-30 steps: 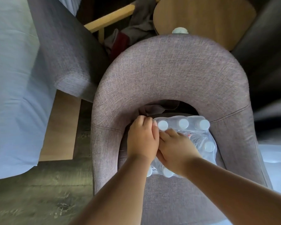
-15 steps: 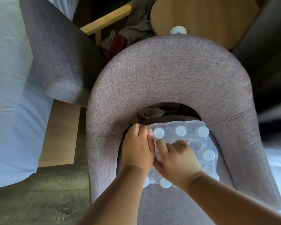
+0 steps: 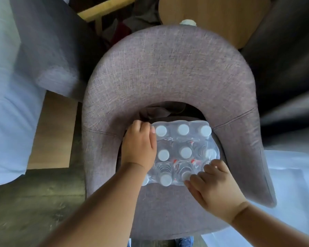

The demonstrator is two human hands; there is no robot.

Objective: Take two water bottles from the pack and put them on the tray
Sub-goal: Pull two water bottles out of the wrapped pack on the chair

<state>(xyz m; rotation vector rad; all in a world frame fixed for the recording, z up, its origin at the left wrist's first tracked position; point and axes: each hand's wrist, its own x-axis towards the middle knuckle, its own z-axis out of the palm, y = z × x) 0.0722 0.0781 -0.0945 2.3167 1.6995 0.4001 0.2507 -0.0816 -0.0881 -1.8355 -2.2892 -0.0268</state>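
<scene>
A shrink-wrapped pack of water bottles [image 3: 183, 150] with white caps stands on the seat of a grey-purple fabric armchair [image 3: 168, 72]. My left hand [image 3: 138, 146] lies against the pack's left side, fingers curled over its far left corner next to a cap. My right hand [image 3: 212, 186] rests at the pack's near right corner, fingertips bent onto the plastic wrap beside a near cap. No bottle is out of the pack. A white bottle cap [image 3: 187, 22] peeks over the chair back on a round wooden table [image 3: 218, 13]. I see no tray.
A second grey chair [image 3: 48, 45] stands at the left beside a bed with pale blue sheets [image 3: 5, 97]. A dark chair [image 3: 285, 56] is at the right. White plastic or cloth [image 3: 292, 184] lies at the lower right. Dark wood floor [image 3: 29, 202] at lower left.
My right hand has slid from the pack's left middle back to its near right corner, uncovering several caps. My left hand stays at the pack's left side. The camera has moved closer.
</scene>
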